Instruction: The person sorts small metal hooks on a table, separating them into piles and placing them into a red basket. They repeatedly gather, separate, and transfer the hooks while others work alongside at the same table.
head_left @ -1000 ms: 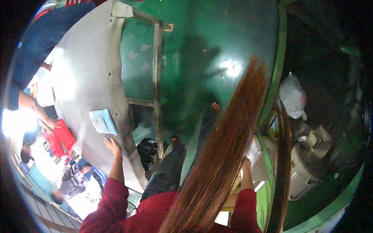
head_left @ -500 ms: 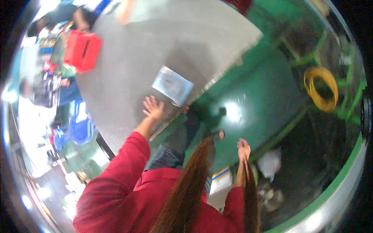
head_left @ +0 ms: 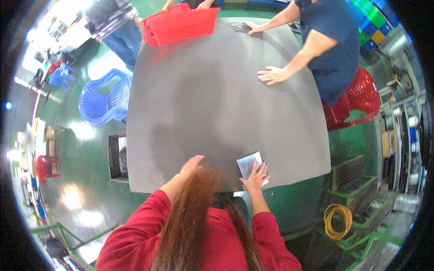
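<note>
A grey tabletop (head_left: 217, 113) spreads in front of me. Near its front edge lies a flat light-blue and white packet (head_left: 247, 165), perhaps a folded sheet or pouch. My right hand (head_left: 256, 179) rests on the packet's right part with fingers spread, covering some of it. To the left, my left hand (head_left: 190, 167) is at the table's near edge, its visible fingers stretched out and nothing seen in it. Long hair hanging down hides part of that hand.
A red bin (head_left: 181, 27) stands at the far left edge, a person's hands behind it. At the right, a co-worker in dark blue lays both hands on the table, one by a crumpled dark thing (head_left: 238, 27). Blue chair (head_left: 106, 97) left, red chair (head_left: 357, 104) right; yellow coil (head_left: 337, 221) lower right.
My view has swung round, so the table now sits squarely ahead. My right hand has come from beside the table onto the packet. The left hand stays by the table's near edge.
</note>
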Motion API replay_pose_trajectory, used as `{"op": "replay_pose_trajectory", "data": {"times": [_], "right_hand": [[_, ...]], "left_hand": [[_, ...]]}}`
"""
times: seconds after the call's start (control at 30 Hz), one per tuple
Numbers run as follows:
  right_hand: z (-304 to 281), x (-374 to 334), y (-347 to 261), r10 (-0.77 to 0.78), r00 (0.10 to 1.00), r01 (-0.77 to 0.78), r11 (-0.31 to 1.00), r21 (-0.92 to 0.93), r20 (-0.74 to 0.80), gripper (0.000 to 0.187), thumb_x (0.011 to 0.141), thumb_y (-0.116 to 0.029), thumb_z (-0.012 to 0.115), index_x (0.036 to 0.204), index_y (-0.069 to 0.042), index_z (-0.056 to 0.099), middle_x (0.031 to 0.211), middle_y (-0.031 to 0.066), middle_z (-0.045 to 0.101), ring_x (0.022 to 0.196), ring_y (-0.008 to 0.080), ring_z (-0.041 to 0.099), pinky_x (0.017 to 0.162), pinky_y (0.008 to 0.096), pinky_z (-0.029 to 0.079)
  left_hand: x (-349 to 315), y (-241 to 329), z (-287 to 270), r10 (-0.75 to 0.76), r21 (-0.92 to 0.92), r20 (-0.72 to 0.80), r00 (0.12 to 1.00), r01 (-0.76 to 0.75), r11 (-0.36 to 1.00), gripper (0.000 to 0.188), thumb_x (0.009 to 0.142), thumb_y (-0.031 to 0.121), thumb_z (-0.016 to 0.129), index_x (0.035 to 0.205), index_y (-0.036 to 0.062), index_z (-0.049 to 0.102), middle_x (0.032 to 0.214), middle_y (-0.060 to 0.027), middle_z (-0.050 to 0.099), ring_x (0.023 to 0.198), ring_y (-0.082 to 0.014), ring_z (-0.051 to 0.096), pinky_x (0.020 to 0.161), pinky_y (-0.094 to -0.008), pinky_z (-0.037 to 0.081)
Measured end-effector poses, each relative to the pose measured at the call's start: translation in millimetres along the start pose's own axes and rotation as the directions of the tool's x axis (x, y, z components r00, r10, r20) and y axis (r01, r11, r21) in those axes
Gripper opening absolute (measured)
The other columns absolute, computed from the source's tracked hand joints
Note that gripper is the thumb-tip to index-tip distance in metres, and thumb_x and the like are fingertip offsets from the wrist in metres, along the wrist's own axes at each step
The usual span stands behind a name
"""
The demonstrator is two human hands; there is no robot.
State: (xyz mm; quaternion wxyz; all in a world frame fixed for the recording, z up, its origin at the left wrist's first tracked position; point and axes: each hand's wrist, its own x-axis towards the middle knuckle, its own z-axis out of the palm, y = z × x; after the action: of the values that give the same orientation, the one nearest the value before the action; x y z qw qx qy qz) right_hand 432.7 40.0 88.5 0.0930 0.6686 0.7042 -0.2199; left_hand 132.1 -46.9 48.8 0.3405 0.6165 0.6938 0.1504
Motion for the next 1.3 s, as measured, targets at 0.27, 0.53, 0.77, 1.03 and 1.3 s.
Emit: {"op": "replay_pose_trajectory", "data": {"times": [0.27, 0.53, 0.77, 1.03, 1.3], "right_hand": [[-34, 78, 41, 0.135, 0.983, -0.127, 0.99, 0.066, -0.127, 0.113, 0.057, -0.033, 0.083, 0.145, -0.028, 0.012, 0.145, 0.0194, 0.02, 0.134, 0.0376, 0.021, 0.102, 0.0612, 0.024], [-112, 197, 17, -0.162, 0.91, 0.183, 0.983, 0.019, -0.382, 0.083, 0.075, -0.027, 0.072, 0.142, -0.016, 0.025, 0.144, 0.0194, 0.025, 0.133, 0.0383, 0.023, 0.105, 0.0533, 0.026], [-131, 274, -97, -0.314, 0.744, 0.484, 0.862, 0.153, -0.589, 0.058, 0.087, -0.016, 0.058, 0.137, -0.002, 0.032, 0.138, 0.0212, 0.034, 0.13, 0.0376, 0.03, 0.105, 0.0471, 0.029], [-66, 285, -130, -0.49, 0.7, 0.607, 0.791, 0.072, -0.52, 0.053, 0.09, -0.014, 0.054, 0.137, -0.001, 0.032, 0.138, 0.0192, 0.037, 0.13, 0.0369, 0.033, 0.106, 0.0461, 0.029], [4, 309, -240, -0.564, 0.718, 0.624, 0.781, 0.018, -0.409, 0.057, 0.092, -0.029, 0.049, 0.141, -0.007, 0.029, 0.146, 0.0153, 0.03, 0.137, 0.0345, 0.023, 0.109, 0.055, 0.015]], "left_hand": [[-22, -114, -81, -0.449, -0.092, -0.544, 0.709, 0.482, 0.871, 0.045, 0.085, 0.011, 0.053, 0.129, 0.0054, 0.044, 0.13, -0.0155, 0.047, 0.123, -0.0331, 0.041, 0.104, -0.0411, 0.034], [48, -141, -116, -0.624, -0.182, -0.631, 0.46, 0.695, 0.696, 0.054, 0.089, 0.022, 0.052, 0.138, 0.0111, 0.033, 0.143, -0.0135, 0.032, 0.137, -0.0328, 0.022, 0.107, -0.0536, 0.025], [132, -145, -97, -0.762, -0.272, -0.567, 0.313, 0.802, 0.532, 0.062, 0.094, 0.046, 0.036, 0.147, 0.0188, 0.016, 0.153, -0.0113, 0.01, 0.142, -0.0338, 0.003, 0.106, -0.0651, 0.004], [170, -146, -99, -0.643, -0.386, -0.755, 0.13, 0.705, 0.595, 0.053, 0.097, 0.039, 0.03, 0.143, 0.0121, 0.027, 0.15, -0.0072, 0.024, 0.142, -0.0261, 0.011, 0.11, -0.0557, 0.003], [270, -174, -191, -0.181, 0.076, -0.613, 0.769, 0.286, 0.955, 0.053, 0.098, 0.045, 0.025, 0.144, 0.0179, 0.029, 0.149, -0.0002, 0.03, 0.141, -0.0222, 0.016, 0.114, -0.0479, 0.005]]}}
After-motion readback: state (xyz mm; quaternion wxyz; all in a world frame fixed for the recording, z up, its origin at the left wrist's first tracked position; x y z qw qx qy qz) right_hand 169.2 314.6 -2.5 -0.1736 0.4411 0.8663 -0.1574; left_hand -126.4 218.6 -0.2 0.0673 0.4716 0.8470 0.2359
